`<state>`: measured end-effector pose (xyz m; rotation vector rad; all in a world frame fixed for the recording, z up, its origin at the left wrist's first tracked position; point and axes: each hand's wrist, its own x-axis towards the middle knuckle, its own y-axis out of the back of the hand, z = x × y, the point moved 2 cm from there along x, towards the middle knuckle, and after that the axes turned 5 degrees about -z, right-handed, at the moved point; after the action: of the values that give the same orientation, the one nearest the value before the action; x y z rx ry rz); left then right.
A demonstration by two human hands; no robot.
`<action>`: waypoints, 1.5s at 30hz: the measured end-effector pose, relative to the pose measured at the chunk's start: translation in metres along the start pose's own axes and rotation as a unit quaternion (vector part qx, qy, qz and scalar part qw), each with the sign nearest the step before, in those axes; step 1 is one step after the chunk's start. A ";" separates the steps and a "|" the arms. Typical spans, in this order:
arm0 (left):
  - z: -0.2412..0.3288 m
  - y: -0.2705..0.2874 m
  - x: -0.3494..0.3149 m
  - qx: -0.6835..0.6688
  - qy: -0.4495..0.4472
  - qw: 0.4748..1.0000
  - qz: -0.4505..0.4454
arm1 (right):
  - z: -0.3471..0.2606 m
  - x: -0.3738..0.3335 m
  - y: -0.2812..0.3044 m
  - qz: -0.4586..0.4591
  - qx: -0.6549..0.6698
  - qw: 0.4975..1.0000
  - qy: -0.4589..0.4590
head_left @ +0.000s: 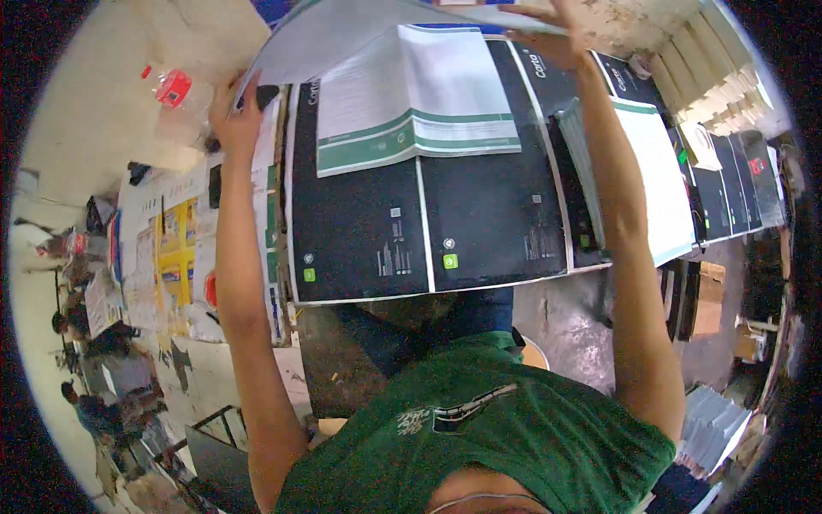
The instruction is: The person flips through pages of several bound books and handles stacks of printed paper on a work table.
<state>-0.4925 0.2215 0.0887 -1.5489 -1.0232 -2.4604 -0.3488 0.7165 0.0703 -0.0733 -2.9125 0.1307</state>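
Note:
A large pale paper sheet point(342, 38) is raised and bowed over the far side of the table. My left hand point(237, 111) is closed on its left edge, beside a small dark object point(267, 96). At the far right, my right hand point(548, 36) has the sheet's right edge between thumb and fingers; some blur softens it. Beneath the raised sheet lies a creased white sheet with green bands point(415, 111), its far part partly covered. A stack of similar sheets point(651, 171) sits to the right, partly behind my right forearm.
Black printed cardboard point(497, 214) covers the tabletop. Left of it stands another surface with yellow printed papers point(175, 248). A red-labelled plastic bottle point(173, 87) is at far left. Pale stacked bundles point(719, 68) rise at far right; a paper pile point(706, 428) sits low right. People are at far left.

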 end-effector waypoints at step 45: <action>-0.002 0.121 0.160 -0.230 0.299 0.918 -0.123 | -0.116 -0.013 -0.067 0.082 -0.050 0.995 -0.019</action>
<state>-0.5272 0.1720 0.2803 -0.6268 -0.5778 -3.2044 -0.3126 0.6589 0.1862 -0.3291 -2.9470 0.0120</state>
